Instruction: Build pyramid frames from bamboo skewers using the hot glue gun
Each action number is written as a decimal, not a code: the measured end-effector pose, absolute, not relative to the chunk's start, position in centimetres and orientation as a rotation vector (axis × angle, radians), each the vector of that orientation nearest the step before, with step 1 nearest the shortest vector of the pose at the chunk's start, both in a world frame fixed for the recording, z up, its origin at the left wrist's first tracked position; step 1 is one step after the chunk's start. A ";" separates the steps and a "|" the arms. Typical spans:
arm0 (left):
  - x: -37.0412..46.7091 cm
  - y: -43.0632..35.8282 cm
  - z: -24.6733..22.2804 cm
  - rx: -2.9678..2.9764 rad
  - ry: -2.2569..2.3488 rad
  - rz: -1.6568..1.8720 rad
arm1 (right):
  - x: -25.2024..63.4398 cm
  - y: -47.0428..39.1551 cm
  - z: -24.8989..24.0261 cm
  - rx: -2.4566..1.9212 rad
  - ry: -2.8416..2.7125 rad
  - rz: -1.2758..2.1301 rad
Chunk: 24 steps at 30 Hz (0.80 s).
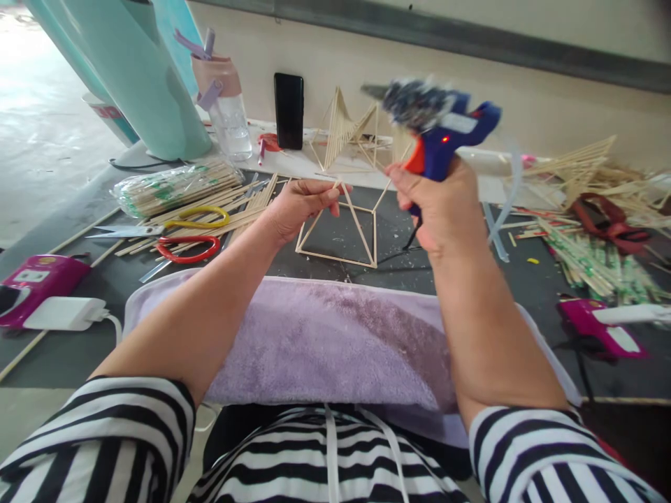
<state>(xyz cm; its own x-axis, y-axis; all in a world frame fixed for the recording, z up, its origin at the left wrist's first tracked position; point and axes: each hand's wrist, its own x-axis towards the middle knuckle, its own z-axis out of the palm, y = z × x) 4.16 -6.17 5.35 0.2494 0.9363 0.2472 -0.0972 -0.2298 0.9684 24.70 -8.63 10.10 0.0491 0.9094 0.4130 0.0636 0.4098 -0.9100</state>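
Observation:
My left hand (316, 200) pinches the top of a small frame of thin wooden sticks (335, 260). The frame has a square base on the dark table, with sticks slanting up to my fingertips. In my right hand (437, 199) is a blue glue gun (437, 164) with an orange trigger, raised above the table to the right of the frame. Its nozzle points left, a small red light glows on its body, and a clear glue stick trails from its back end. The nozzle stays apart from the frame.
Scissors (193, 234) and loose sticks (246, 209) lie left, beside a bagged stick bundle (178, 185). A bottle (225, 105), a phone (289, 112) and a finished stick model (346, 133) stand behind. More sticks (592, 258) and a magenta socket block (602, 328) are right. A purple towel (314, 335) covers the front edge.

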 end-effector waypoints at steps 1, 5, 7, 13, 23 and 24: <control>4.2 -6.2 5.4 1.431 0.841 1.210 | 24.2 -8.3 9.3 -0.993 -1.371 0.814; 4.2 -6.2 5.4 1.395 0.843 1.196 | 22.7 -7.7 6.7 -1.029 -1.410 0.832; 4.2 -6.3 5.4 1.394 0.832 1.202 | 22.2 -7.6 6.0 -1.061 -1.398 0.838; 4.2 -6.1 5.2 1.410 0.856 1.206 | 21.2 -7.6 4.7 -1.110 -1.266 0.860; 4.1 -6.0 5.2 1.430 0.850 1.190 | 20.3 -7.1 3.8 -1.073 -1.090 0.958; 4.1 -6.0 5.2 1.432 0.854 1.192 | 20.3 -7.1 3.8 -1.075 -1.097 0.950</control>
<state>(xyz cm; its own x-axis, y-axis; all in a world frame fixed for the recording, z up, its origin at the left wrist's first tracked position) 4.07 -6.00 5.16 0.2526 0.9413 0.2237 -0.0909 -0.2071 0.9741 20.30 -7.08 3.76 0.2039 0.9574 0.2046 -0.0656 0.2219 -0.9729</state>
